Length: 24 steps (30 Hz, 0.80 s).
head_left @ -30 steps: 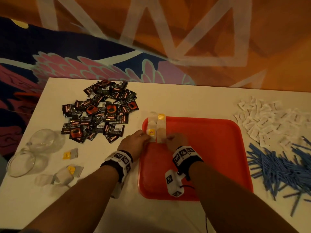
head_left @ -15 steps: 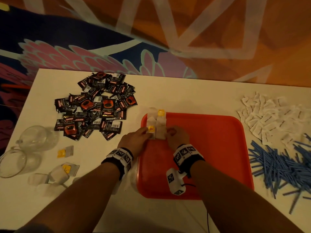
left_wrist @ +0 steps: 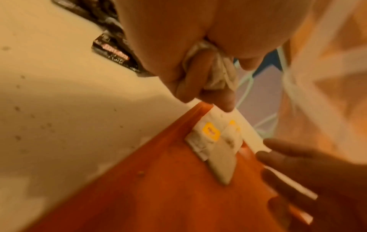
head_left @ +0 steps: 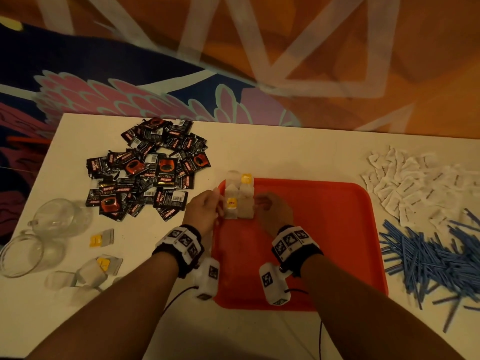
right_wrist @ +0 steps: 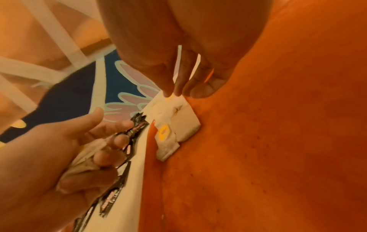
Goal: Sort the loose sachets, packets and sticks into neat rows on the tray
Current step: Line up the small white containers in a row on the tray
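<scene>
A red tray (head_left: pixel 324 242) lies on the white table. Several tea bags (head_left: pixel 239 201) with yellow tags lie in two short columns at its far left corner. My left hand (head_left: pixel 205 211) is at the left side of them, at the tray's rim. It grips a bunch of crumpled tea bags (left_wrist: pixel 214 70) in its curled fingers, also seen in the right wrist view (right_wrist: pixel 89 150). My right hand (head_left: pixel 272 211) is on the right side, its straight fingers (right_wrist: pixel 178 81) touching the far end of the laid tea bags (right_wrist: pixel 178 122). It holds nothing.
A heap of black coffee sachets (head_left: pixel 148 170) lies left of the tray. White sachets (head_left: pixel 420 185) and blue sticks (head_left: pixel 436 258) lie to the right. Two glass cups (head_left: pixel 59 216) and loose tea bags (head_left: pixel 101 237) sit at the near left.
Both hands stay at the tea bags in the tray's far left corner and shift only slightly. The head view has tilted a little.
</scene>
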Motion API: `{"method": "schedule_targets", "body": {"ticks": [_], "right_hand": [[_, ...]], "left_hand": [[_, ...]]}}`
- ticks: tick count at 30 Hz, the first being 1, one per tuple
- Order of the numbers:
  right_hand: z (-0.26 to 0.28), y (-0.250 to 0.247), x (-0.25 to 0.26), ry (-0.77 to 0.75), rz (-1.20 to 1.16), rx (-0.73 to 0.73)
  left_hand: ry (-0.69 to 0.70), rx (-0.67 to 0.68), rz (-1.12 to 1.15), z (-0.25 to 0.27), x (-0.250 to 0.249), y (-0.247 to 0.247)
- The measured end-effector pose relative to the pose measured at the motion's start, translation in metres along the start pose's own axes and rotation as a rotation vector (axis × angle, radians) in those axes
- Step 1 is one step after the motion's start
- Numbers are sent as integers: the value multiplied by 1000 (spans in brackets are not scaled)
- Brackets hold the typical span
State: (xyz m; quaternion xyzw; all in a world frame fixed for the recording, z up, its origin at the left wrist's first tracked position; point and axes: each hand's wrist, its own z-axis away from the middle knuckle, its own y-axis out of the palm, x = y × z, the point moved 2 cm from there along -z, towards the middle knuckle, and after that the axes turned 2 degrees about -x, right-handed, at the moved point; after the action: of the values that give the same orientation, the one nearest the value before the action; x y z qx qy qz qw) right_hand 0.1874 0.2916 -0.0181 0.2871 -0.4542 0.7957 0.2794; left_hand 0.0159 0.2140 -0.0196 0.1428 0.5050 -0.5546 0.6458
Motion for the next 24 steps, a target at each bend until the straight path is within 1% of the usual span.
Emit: {"method": "schedule_targets", "body": {"ticks": [2,4,5,7,11,13,15,17,21,24], "right_hand": [[5,-4,11,-66,-42,52],[11,-9,25,-166,-43,111],[15,-12,32,-221,-33,125],[23,-19,45,-299,-36,155],[38,-31,62,-323,-90,272],[45,-37,66,-389,-70,288],[50,-44,68,-423,-63,304],[57,-52,69,-453,-40,298],[64,-61,74,-459,-40,242],[70,-69,79,-489,-63,174]], "left_hand": [[-151,49,273,5,-11,1],[-228,92,453,10,-22,2],[-238,111,490,13,-27,3],[-232,136,498,20,-39,4],[-235,146,503,32,-60,7],[-245,156,524,36,-67,8],[-267,187,548,39,-71,8],[-269,234,550,46,-77,7],[-316,338,558,64,-93,6],[-349,368,571,70,-95,5]]}}
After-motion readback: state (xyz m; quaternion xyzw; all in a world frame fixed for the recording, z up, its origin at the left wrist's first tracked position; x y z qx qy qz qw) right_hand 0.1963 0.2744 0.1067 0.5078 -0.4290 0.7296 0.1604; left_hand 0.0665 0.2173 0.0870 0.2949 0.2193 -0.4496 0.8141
